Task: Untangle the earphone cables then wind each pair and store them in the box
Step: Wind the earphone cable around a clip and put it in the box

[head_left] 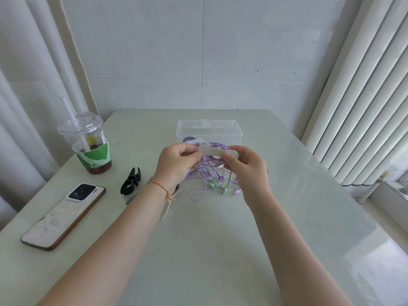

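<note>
Both hands hold a flat white cable winder above the table, in front of the clear plastic box. My left hand pinches its left end, my right hand pinches its right end. Purple earphone cable is looped behind the winder. Below the hands lies a tangle of purple and green earphones on the table, with several earbuds showing. A dark round item lies inside the box.
At the left stand a lidded drink cup with a straw, a black clip-like cable holder and a phone lying face down. Another pale winder lies partly under my left wrist. Curtains hang on both sides.
</note>
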Demonstrator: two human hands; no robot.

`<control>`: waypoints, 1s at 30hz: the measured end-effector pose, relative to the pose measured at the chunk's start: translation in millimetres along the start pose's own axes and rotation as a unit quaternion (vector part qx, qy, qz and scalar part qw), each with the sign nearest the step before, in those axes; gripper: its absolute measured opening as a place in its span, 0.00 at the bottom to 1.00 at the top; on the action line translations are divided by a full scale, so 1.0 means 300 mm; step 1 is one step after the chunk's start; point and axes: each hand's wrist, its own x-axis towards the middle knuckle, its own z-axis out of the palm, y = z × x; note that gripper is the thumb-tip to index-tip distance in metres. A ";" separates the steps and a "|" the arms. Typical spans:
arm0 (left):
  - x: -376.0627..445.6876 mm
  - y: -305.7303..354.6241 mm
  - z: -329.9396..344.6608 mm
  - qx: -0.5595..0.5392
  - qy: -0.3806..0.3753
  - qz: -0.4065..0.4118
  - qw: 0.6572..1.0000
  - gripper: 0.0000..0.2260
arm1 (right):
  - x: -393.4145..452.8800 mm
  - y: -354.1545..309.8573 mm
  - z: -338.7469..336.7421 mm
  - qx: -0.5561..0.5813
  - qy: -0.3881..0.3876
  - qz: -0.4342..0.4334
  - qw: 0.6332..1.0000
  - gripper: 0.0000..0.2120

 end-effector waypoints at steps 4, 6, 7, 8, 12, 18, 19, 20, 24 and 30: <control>-0.006 0.016 -0.010 0.053 -0.044 0.037 0.997 0.15 | -0.006 -0.020 -0.004 -0.018 -0.020 -0.021 0.999 0.06; 0.000 0.011 -0.015 0.085 -0.055 0.069 0.992 0.15 | -0.011 -0.022 -0.001 -0.018 -0.023 -0.024 0.999 0.06; 0.002 0.009 -0.019 0.096 -0.056 0.081 0.991 0.14 | -0.012 -0.021 0.001 -0.017 -0.021 -0.022 0.999 0.06; 0.002 0.006 -0.022 0.105 -0.052 0.090 0.989 0.14 | -0.013 -0.019 0.003 -0.016 -0.018 -0.020 1.000 0.06; -0.008 0.006 -0.014 0.137 -0.033 0.116 0.983 0.10 | -0.014 -0.018 0.007 -0.016 0.000 -0.023 1.000 0.06; 0.006 0.013 -0.012 0.252 -0.036 0.099 0.962 0.10 | -0.012 -0.020 0.003 -0.025 0.004 -0.028 0.999 0.05; 0.010 0.013 -0.018 0.277 -0.018 0.107 0.955 0.12 | -0.013 -0.020 0.003 -0.024 0.001 -0.025 0.999 0.05; 0.015 0.015 -0.023 0.286 0.005 0.116 0.951 0.12 | -0.013 -0.021 0.003 -0.021 -0.003 -0.022 1.000 0.05; 0.027 0.036 -0.038 0.164 -0.108 0.026 0.980 0.20 | -0.011 -0.029 -0.008 -0.011 -0.046 -0.011 0.999 0.05; 0.054 0.021 -0.056 0.102 -0.172 -0.038 0.979 0.10 | -0.004 -0.034 -0.015 -0.009 -0.065 0.016 0.998 0.09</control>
